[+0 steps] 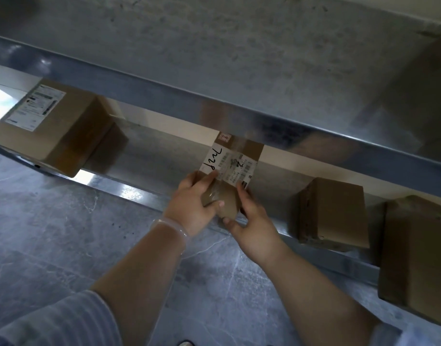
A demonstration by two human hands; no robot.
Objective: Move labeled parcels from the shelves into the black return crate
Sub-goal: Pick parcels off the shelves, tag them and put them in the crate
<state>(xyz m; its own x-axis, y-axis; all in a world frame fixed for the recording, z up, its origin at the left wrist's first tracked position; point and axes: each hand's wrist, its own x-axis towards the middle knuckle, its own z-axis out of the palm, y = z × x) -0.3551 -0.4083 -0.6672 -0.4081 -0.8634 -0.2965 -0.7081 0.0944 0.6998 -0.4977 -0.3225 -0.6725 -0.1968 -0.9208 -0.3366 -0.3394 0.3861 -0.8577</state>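
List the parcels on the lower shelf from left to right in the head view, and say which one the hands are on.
Large labeled box → small labeled parcel, gripped by the left hand and right hand → plain box → large plain box at the right edge.

Both bare forearms reach forward and upward side by side. The left hand curls its fingers inward in a clasp (a clear bangle rings that wrist). The right hand cups from the right, thumb pointing left underneath.
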